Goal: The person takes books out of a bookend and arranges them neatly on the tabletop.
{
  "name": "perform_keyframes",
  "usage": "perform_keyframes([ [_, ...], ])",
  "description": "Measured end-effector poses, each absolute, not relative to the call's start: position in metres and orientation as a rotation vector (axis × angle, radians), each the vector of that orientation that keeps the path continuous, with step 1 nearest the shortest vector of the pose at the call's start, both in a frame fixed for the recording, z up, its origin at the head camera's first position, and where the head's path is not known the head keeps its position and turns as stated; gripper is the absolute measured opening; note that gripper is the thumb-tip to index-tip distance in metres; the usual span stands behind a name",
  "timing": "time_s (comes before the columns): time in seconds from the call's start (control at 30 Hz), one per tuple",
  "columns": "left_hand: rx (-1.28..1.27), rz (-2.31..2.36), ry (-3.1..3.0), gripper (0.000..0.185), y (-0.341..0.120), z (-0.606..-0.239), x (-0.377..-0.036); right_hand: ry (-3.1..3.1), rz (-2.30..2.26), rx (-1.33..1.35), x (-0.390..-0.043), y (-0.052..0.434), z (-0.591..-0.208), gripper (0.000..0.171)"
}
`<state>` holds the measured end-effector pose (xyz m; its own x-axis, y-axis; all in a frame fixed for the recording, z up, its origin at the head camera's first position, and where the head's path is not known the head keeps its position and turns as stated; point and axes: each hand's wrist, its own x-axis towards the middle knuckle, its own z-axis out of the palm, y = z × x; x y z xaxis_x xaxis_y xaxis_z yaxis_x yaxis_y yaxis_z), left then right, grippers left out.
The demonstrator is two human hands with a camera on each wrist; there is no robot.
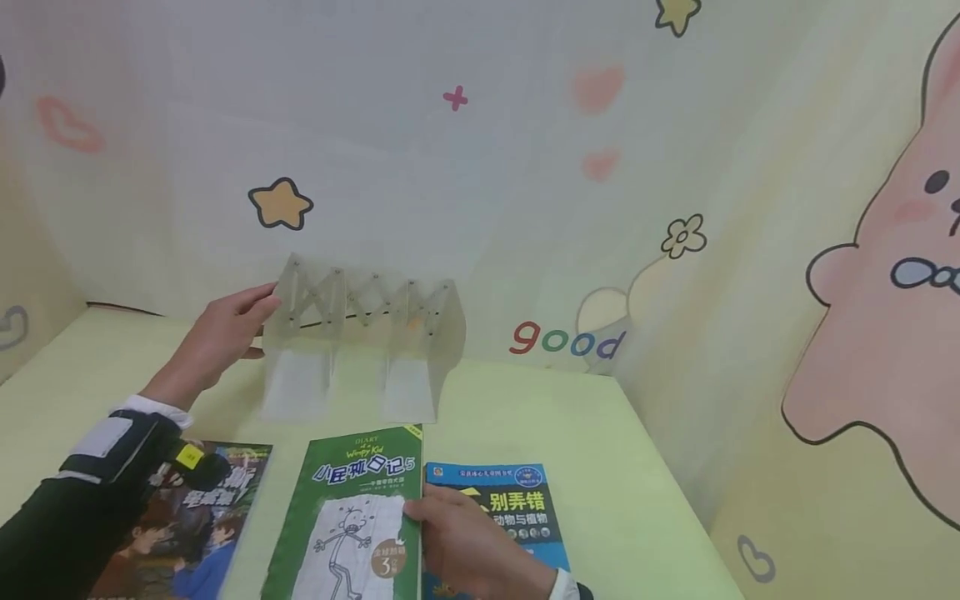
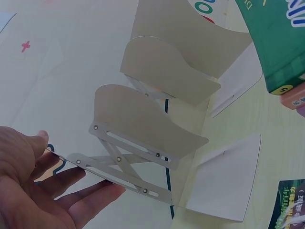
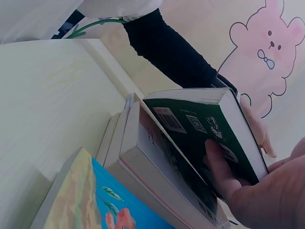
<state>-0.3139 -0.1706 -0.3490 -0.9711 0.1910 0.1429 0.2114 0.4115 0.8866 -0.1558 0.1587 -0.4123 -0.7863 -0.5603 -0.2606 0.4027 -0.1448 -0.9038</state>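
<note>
- My left hand (image 1: pixel 225 329), fingers nearly straight, rests flat against the end plate of the pale, translucent plastic accordion book rack (image 1: pixel 360 342), which stands at 12 o'clock near the wall.
- At 7 o'clock a dark illustrated comic book (image 1: pixel 191 533) lies flat.
- My right hand (image 1: pixel 472 542) pinches the green paperback (image 1: pixel 352 517) at 6 o'clock, tilted up off the blue paperback (image 1: pixel 517 508).
- Risk: the light rack could slide or fold if I push; the thin pinch could let the book drop.
</note>
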Motion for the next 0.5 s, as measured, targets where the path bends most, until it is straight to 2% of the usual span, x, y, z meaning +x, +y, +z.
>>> perform_keyframes([
  [0.5, -0.308, -1.703, -2.610, 0.065, -0.1681, -0.3490, -0.3167, 1.508, -1.944, -0.161, -0.1567, 0.1572, -0.4132, 0.049],
])
